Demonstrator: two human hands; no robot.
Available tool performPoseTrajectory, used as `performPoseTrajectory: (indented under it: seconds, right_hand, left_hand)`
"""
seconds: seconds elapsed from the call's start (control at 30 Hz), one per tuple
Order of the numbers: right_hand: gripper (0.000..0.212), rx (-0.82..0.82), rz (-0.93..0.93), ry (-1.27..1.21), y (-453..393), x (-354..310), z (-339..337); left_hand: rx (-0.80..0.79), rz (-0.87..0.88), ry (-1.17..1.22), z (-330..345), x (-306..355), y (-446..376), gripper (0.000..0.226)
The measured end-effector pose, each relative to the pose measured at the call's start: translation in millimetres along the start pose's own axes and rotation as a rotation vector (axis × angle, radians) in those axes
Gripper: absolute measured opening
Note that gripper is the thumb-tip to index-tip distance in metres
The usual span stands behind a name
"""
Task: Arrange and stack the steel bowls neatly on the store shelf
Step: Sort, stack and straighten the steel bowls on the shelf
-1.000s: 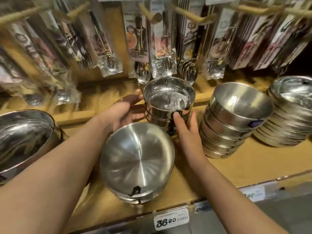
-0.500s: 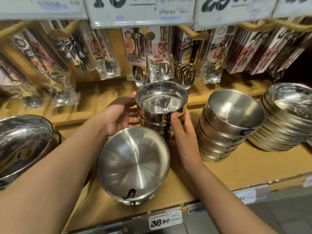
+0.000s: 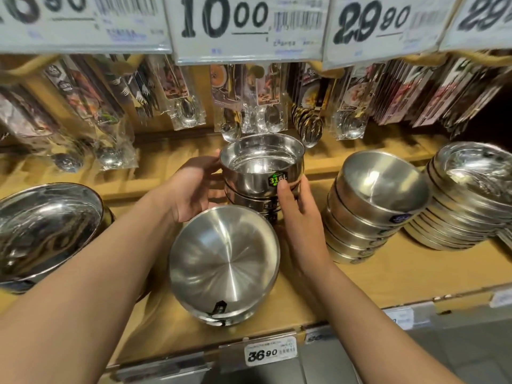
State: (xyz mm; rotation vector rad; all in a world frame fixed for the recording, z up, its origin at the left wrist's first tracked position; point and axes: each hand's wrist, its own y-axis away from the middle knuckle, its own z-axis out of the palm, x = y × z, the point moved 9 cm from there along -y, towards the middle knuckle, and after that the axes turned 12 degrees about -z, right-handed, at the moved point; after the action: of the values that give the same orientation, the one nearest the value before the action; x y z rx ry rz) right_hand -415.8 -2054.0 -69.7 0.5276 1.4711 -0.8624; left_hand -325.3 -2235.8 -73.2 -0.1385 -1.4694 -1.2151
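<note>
A small stack of shiny steel bowls (image 3: pixel 261 164) stands at the middle of the wooden shelf (image 3: pixel 388 275); the top bowl bears a green 316L sticker. My left hand (image 3: pixel 194 187) cups the stack's left side with thumb on the rim. My right hand (image 3: pixel 297 206) holds its right side, a fingertip on the sticker. In front lies a brushed steel bowl stack (image 3: pixel 224 264), tilted toward me. To the right lean a taller stack of brushed bowls (image 3: pixel 379 195) and a stack of shallow bowls (image 3: pixel 471 195).
A big shiny bowl (image 3: pixel 47 231) sits at the left edge. Packaged spoons and forks (image 3: pixel 249 106) hang from pegs just above the stack. Price cards (image 3: pixel 221 23) hang overhead and a 36.90 tag (image 3: pixel 270 353) marks the shelf's front lip.
The view has tilted up, showing the price cards. The top bowl's sticker has turned round to face me, and my right fingertip now rests on it. Both hands stay on the stack.
</note>
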Motion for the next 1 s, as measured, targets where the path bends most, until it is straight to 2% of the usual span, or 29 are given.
performPoseTrajectory:
  seconds: [0.17,0.33,0.47,0.53,0.6,0.67,0.73,0.83,1.0]
  right_hand:
    - [0.066,-0.04,-0.004,-0.019,-0.6,13.8,4.5]
    - [0.053,-0.091,-0.017,-0.128,-0.8,23.6,8.1]
    - [0.064,-0.1,0.037,-0.225,-2.4,29.4,8.5]
    - [0.076,-0.101,0.095,-0.25,-4.1,34.9,9.1]
    - [0.084,-0.099,0.126,-0.247,-6.7,38.5,10.8]
    - [0.093,-0.09,0.102,-0.215,-10.7,39.5,10.7]
    - [0.093,-0.083,0.072,-0.218,-13.1,39.2,10.9]
    - [0.089,-0.093,0.05,-0.243,-13.0,37.8,12.1]
    - [0.081,-0.127,0.007,-0.228,-7.9,24.6,11.0]
  left_hand:
    - [0.043,-0.072,0.045,-11.0,-17.1,-7.0,0.034]
    - [0.062,-0.005,0.099,-20.1,-19.1,-14.2,0.03]
    - [0.0,-0.015,0.132,-19.4,-27.1,-13.8,0.03]
    - [-0.08,-0.019,0.139,-13.4,-29.9,-11.2,0.035]
    - [-0.17,0.039,0.121,-5.2,-27.3,-5.7,0.029]
    - [-0.184,0.098,0.078,-3.3,-25.6,-5.6,0.05]
    - [-0.135,0.134,-0.041,-3.7,-22.6,-3.5,0.063]
    - [-0.088,0.197,-0.223,-6.1,-15.5,2.1,0.06]
    - [-0.18,0.169,-0.059,-5.2,-16.7,5.4,0.055]
